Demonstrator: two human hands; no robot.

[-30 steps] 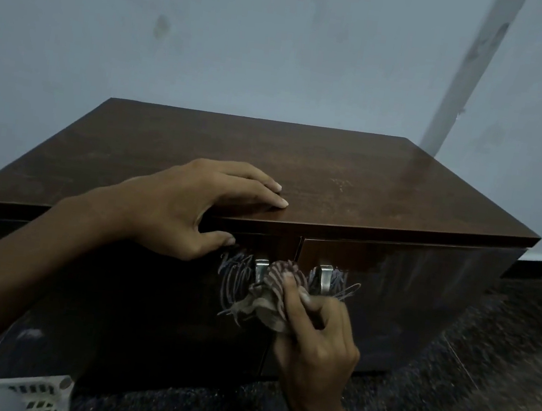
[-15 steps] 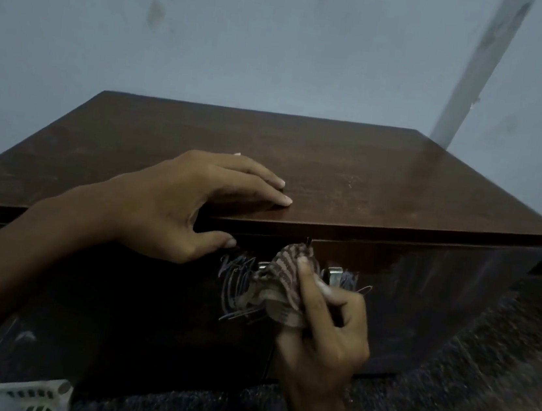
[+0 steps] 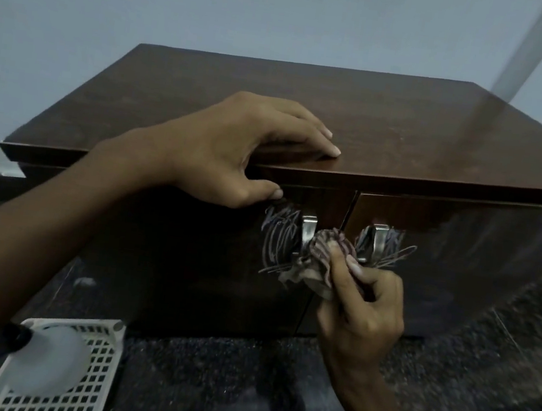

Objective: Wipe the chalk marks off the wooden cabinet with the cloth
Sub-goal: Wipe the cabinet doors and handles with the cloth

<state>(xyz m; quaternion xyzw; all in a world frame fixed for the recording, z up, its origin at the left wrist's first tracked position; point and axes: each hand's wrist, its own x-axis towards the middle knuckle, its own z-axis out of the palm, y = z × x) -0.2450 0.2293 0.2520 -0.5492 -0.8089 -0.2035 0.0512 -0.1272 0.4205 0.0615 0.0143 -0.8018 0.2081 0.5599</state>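
The right hand (image 3: 365, 305) has its grip clenched on the cloth (image 3: 319, 262), a bunched striped rag pressed to the cabinet (image 3: 409, 126) front just beside the door seam. Chalk marks (image 3: 279, 240) scribble the left door to the left of that grip, past the left handle (image 3: 307, 230); more chalk lies to its upper right around the right handle (image 3: 379, 241), very near the fingertips. The left hand (image 3: 235, 149), up and left of the cloth, has its grip clamped over the top's front edge, fingers flat on top, thumb under the lip. Below the right hand the dark speckled floor (image 3: 240, 389) lies open; a white basket (image 3: 84, 384) sits at lower left, well apart.
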